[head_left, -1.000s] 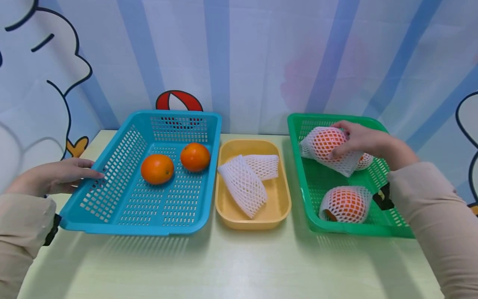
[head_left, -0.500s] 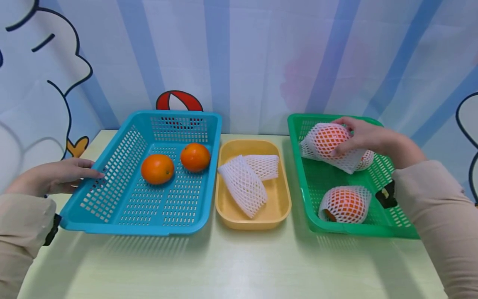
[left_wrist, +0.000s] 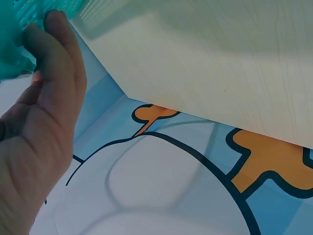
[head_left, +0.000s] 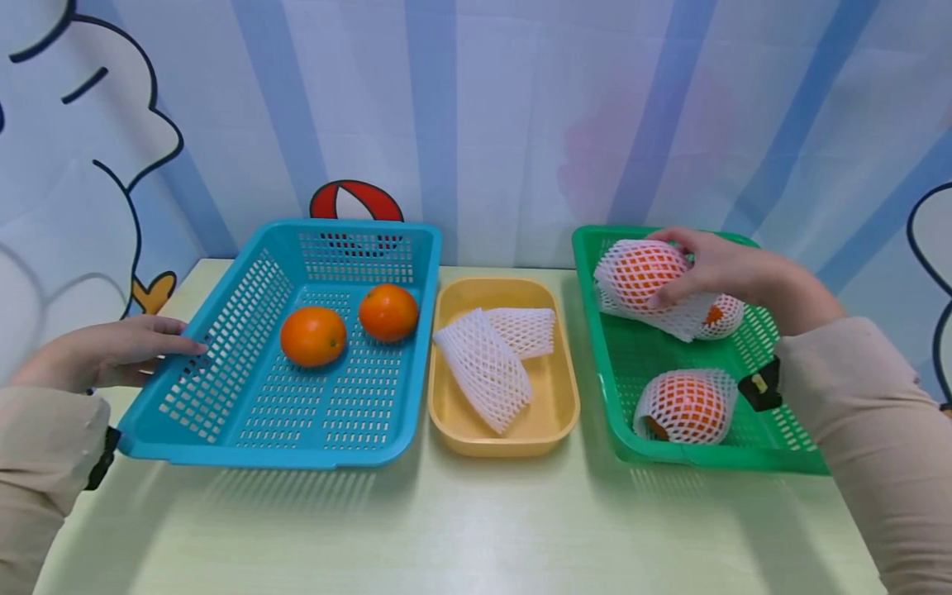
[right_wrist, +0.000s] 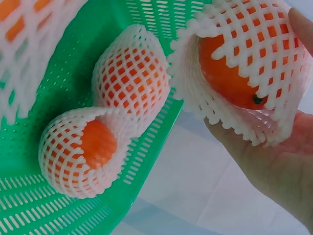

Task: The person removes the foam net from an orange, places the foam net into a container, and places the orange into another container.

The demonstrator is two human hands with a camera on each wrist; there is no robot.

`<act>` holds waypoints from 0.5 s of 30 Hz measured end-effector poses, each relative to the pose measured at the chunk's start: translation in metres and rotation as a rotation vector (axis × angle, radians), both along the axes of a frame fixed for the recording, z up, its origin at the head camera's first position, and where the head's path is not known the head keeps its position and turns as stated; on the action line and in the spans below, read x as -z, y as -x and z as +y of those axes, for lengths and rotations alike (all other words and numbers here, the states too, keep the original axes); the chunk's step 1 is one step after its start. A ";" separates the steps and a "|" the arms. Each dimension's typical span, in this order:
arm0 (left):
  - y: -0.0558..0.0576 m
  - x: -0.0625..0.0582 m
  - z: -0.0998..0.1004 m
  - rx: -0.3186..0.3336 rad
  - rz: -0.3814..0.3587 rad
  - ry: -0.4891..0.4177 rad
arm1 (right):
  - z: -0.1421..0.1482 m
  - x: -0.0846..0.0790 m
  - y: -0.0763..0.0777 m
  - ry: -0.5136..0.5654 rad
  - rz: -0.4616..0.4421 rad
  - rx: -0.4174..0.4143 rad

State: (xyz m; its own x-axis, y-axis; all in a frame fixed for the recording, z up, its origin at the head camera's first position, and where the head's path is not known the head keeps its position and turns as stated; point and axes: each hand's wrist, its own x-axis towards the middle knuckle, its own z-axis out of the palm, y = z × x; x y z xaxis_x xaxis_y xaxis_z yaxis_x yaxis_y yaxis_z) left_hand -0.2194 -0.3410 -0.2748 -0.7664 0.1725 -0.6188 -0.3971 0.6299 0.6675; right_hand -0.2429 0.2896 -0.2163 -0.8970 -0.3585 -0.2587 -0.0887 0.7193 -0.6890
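In the head view my right hand (head_left: 721, 268) holds an orange in a white foam net sleeve (head_left: 645, 274), over the back of the green basket (head_left: 604, 388). The right wrist view shows this netted orange (right_wrist: 232, 73) between thumb and fingers, its bare stem end showing at the sleeve's mouth. Two more netted oranges lie below it, one whole-sleeved (right_wrist: 129, 83) and one with a bare patch (right_wrist: 100, 144). Another netted orange (head_left: 687, 405) rests at the basket's front. My left hand (head_left: 122, 351) grips the left rim of the blue basket (head_left: 260, 456), fingers over the edge.
Two bare oranges, one nearer (head_left: 313, 336) and one farther (head_left: 388, 312), sit in the blue basket. Between the baskets stands a yellow tray (head_left: 504, 446) with two empty foam sleeves (head_left: 487, 372). A patterned curtain (head_left: 506, 140) hangs right behind the table (head_left: 476, 529).
My right hand has risen slightly with the netted orange and shifted a little to the left, showing more of the orange behind. The left hand stays at the blue basket's rim.
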 end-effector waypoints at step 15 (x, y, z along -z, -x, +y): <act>-0.004 -0.002 -0.002 -0.002 0.097 0.067 | -0.013 -0.007 -0.002 0.016 0.005 -0.042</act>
